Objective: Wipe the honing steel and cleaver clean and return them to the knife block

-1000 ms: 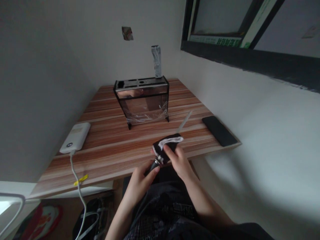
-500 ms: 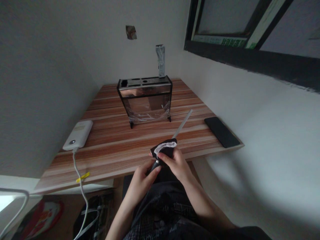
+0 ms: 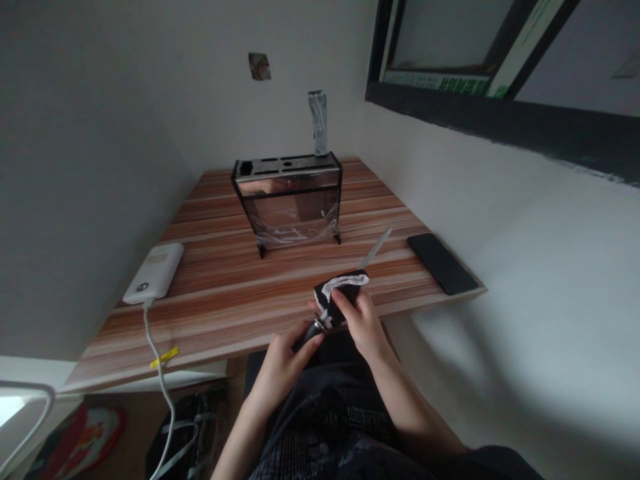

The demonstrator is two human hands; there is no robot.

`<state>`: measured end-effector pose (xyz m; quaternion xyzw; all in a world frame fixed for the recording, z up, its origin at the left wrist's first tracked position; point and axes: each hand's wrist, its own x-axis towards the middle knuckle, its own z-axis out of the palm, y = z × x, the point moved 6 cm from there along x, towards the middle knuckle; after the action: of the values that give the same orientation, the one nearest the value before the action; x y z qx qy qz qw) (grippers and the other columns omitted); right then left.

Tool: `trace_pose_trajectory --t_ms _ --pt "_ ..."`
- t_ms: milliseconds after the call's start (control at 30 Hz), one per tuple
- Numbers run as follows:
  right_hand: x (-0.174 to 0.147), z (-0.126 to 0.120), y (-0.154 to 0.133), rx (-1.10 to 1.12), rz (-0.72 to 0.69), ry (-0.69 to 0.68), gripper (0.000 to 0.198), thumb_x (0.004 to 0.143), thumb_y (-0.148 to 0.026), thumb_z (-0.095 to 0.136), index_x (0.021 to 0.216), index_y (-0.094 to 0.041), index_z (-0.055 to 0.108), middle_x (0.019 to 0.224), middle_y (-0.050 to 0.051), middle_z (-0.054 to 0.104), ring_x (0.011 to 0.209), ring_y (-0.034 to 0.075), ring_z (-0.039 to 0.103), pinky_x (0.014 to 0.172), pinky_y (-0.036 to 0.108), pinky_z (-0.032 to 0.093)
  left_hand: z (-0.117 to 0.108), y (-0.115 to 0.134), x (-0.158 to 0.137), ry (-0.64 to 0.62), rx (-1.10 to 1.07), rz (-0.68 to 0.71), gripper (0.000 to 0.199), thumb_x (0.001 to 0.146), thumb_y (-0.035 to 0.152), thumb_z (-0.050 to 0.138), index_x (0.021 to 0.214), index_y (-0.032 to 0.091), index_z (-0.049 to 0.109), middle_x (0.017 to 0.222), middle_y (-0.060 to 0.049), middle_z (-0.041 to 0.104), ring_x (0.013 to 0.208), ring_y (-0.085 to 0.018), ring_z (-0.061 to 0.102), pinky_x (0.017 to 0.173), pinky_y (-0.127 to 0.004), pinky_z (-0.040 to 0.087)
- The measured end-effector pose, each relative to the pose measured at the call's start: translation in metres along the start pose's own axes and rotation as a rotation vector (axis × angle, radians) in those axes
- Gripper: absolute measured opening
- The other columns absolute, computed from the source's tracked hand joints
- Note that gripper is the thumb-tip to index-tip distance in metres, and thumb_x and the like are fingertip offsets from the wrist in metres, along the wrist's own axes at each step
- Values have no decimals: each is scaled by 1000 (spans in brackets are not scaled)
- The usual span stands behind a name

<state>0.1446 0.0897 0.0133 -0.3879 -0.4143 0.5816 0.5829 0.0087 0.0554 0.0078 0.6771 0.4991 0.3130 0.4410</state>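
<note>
Holds a knife (image 3: 376,247) by its dark handle in the left hand (image 3: 283,360), with a closed grip, at the near edge of the counter (image 3: 215,267). Pinches a black-and-white cloth (image 3: 347,284) over the near part of the blade with the right hand (image 3: 364,325), in a narrow grip, thumb on top. Points the bare end of the blade far and right. Faces a slotted rack (image 3: 287,215) farther back, with a phone (image 3: 442,263) to the right and, to the left, a white power bank (image 3: 154,272) joined to a cable (image 3: 164,393).
</note>
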Motion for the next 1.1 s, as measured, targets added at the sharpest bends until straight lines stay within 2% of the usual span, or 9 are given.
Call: trace_pose_trajectory --t_ms 133,300,467,667,933,1100 --pt "6 -16 -8 -28 -53 95 31 78 -46 65 91 -18 63 77 5 74 71 26 72 62 35 60 2 -2 -2 -28 42 -31 35 86 43 52 89 12 66 76 -2 66 72 -19 59 63 -22 40" --pt "12 -39 -19 -20 -87 196 33 77 -49 65 84 -17 64 72 6 74 71 27 72 64 38 60 5 -3 -3 -82 -6 -46 33 87 41 52 93 13 67 85 -5 69 81 -22 60 70 -24 41" --pt "16 -63 -33 -18 -170 280 32 80 -50 62 82 -19 62 62 3 71 70 26 72 69 38 58 7 -7 -9 -137 -8 -56 34 87 42 53 93 12 69 83 -5 68 79 -21 58 70 -24 41" --pt "19 -84 -39 -26 -223 389 33 80 -54 58 84 -21 58 63 1 71 76 26 72 66 37 56 4 -12 -15 -166 5 -68 36 86 43 54 94 12 70 83 -5 67 78 -20 56 69 -23 40" --pt "18 -79 -41 27 -210 359 33 82 -54 55 83 -21 59 60 1 70 72 25 72 67 38 57 1 -9 -15 -187 -49 -115 37 83 44 56 91 10 69 84 -7 67 82 -23 57 71 -25 42" --pt "16 -59 -26 27 -128 281 34 83 -54 54 89 -21 60 65 3 72 78 27 72 72 40 57 5 -4 -9 -163 -91 -95 36 84 44 55 93 11 69 85 -7 68 81 -22 58 71 -25 42"
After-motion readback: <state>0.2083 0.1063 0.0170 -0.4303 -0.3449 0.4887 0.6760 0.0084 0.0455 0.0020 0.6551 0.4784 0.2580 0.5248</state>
